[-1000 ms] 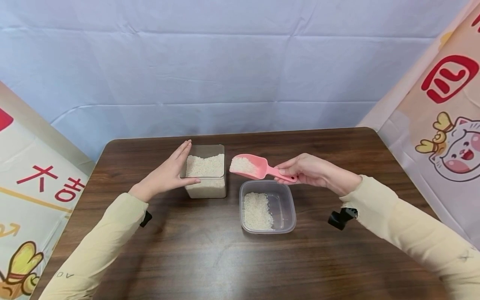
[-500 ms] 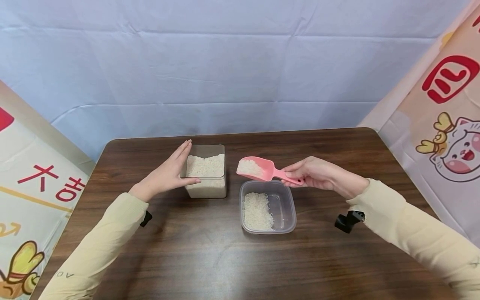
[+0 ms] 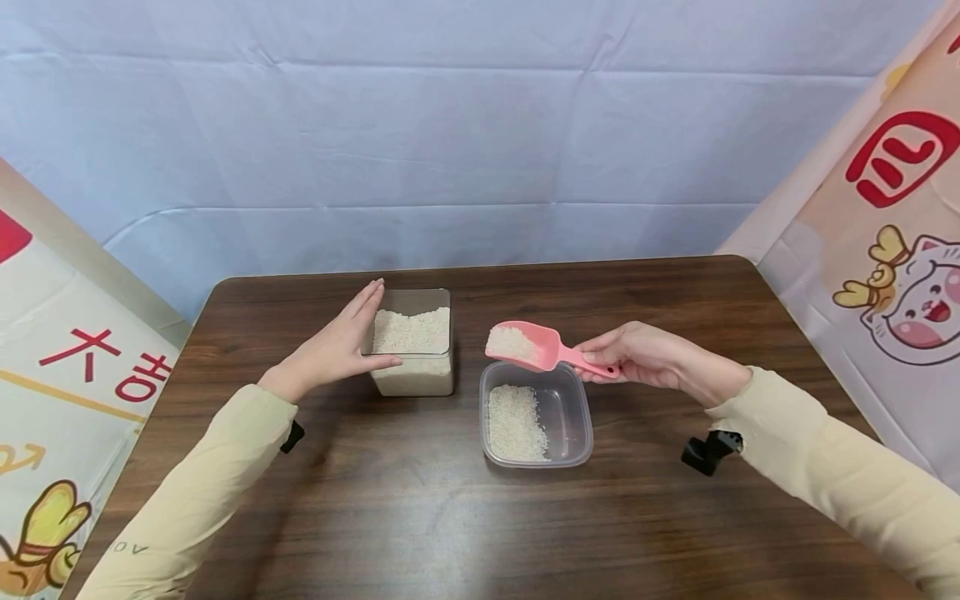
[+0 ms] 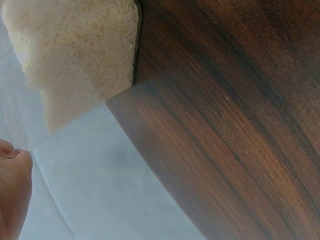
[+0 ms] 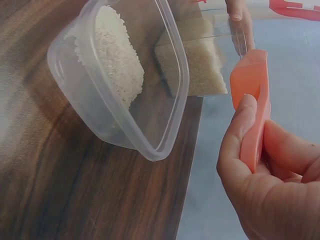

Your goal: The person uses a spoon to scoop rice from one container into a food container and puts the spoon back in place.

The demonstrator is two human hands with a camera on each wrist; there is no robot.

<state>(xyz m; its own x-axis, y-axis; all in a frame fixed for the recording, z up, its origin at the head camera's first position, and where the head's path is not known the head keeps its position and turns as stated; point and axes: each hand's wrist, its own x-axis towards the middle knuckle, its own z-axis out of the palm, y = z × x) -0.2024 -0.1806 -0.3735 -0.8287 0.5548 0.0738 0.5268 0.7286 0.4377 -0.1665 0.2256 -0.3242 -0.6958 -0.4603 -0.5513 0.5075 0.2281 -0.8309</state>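
Observation:
My right hand (image 3: pixel 648 354) grips the handle of a pink scoop (image 3: pixel 551 346), which carries a small heap of white rice (image 3: pixel 512 342) toward its tip. In the head view the scoop overlaps the far rim of a shallow clear plastic container (image 3: pixel 577 408). Rice (image 3: pixel 516 423) lies piled in that container's left half. My left hand (image 3: pixel 337 346) rests with straight fingers and spread thumb against the left side of a taller clear square canister (image 3: pixel 450 367), well filled with rice. The right wrist view shows my fingers and thumb pinching the scoop handle (image 5: pixel 252 150).
Both containers stand on a dark wood-grain table (image 3: pixel 360 500), the canister left of the shallow one. Behind the table's back edge hangs a pale cloth (image 3: pixel 480 167). Printed banners (image 3: pixel 892 275) flank the table on both sides.
The scoop with its rice has moved right and slightly nearer, from beside the canister to over the shallow container's far rim. My left hand and both containers have stayed put.

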